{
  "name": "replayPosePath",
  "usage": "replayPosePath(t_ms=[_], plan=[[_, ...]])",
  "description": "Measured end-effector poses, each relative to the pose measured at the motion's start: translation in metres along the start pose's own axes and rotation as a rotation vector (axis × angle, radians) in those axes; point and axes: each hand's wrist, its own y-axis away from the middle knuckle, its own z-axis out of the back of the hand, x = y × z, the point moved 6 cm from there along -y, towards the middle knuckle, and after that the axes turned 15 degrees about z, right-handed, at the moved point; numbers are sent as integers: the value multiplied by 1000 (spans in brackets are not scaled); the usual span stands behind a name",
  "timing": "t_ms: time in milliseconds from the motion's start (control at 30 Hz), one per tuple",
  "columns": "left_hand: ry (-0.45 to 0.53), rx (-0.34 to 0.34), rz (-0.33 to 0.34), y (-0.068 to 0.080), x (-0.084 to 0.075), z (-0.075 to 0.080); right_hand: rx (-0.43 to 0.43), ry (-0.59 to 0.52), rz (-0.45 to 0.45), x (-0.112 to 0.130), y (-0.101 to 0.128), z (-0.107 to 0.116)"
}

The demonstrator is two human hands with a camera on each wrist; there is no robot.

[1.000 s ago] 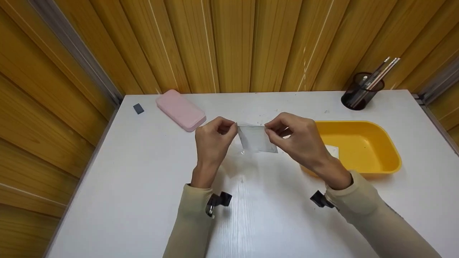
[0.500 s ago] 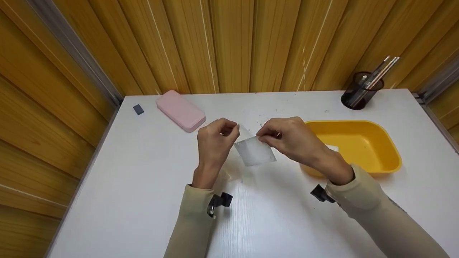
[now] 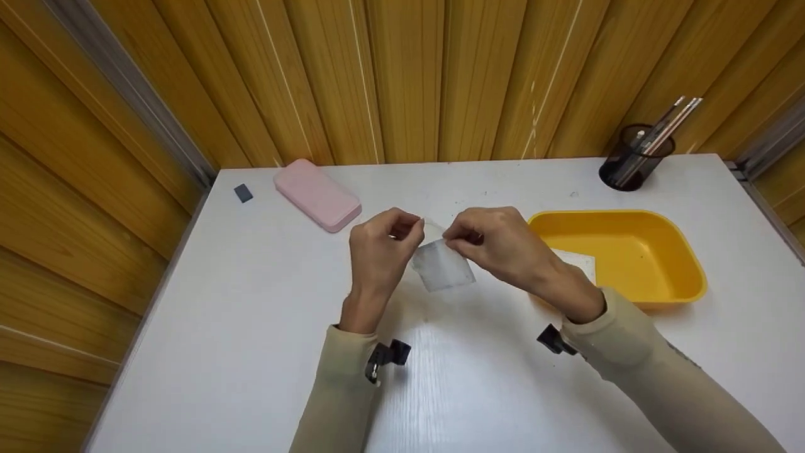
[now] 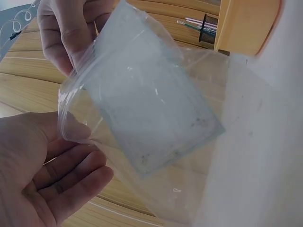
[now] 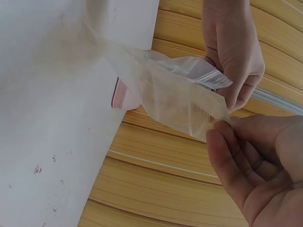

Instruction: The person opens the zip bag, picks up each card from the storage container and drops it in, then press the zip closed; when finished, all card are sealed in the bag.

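Note:
In the head view, my left hand pinches the rim of a clear plastic zip bag. Opposite it, my right hand pinches a thin, pale grey square piece by its upper edge. The left wrist view has this square tilted at the bag's mouth, most of it lying within the bag's outline, with small dark specks near its lower edge. Seen from the right wrist, the right thumb and fingers meet at the square's corner, right by the bag's zip edge.
A yellow tray with a white flat piece in it stands right of the hands. Behind are a pink case, a small dark block and a black mesh cup of pencils. A wood-look panel wall backs the white table.
My right hand has moved left and slightly lower with the square, nearer my left hand. The square has tilted and dropped toward the bag's mouth. The left hand has barely shifted.

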Motion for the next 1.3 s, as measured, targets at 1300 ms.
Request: replayPosePath(t_ms=[1300], plan=[[70,19,-17,1,0,-3,-103,-5,-81,-8,2,-7]])
